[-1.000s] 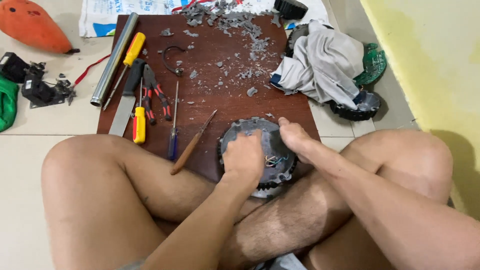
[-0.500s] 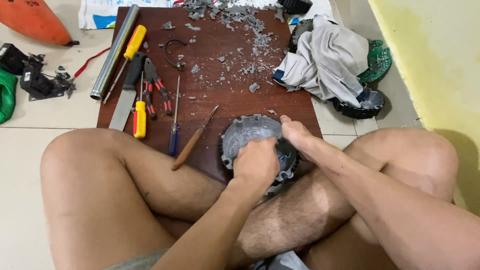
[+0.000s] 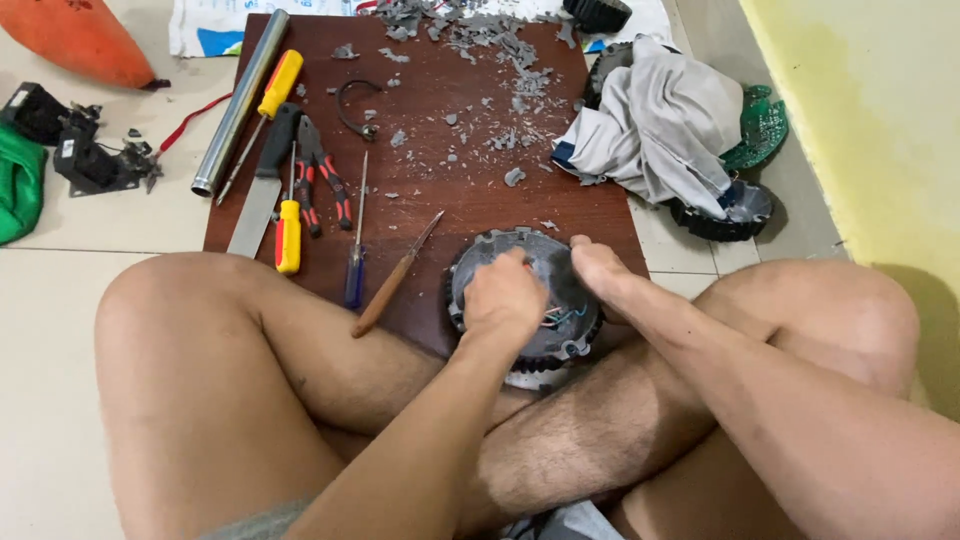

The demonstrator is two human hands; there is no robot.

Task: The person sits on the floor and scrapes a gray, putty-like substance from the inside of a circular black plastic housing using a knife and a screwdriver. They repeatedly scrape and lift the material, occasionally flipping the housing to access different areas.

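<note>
Round grey motor housing (image 3: 545,262) gripped by left hand (image 3: 503,297) and right hand (image 3: 600,268).

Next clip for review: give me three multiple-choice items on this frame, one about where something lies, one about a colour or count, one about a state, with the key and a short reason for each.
1. Where does the metal tube lie?
A. along the left edge of the brown board
B. on the grey cloth
C. across the person's knee

2. What colour is the handle of the screwdriver beside the tube?
A. green
B. yellow
C. white

3. How do the hands stand on the round grey housing?
A. both lifted clear of it
B. only the right hand touches it
C. left hand on top, right hand at its right rim

Key: 1 A, the tube runs along the board's left side. 2 B, the handle is plainly yellow. 3 C, both hands rest on the housing, which sits at the board's near edge by the crossed legs.
</note>
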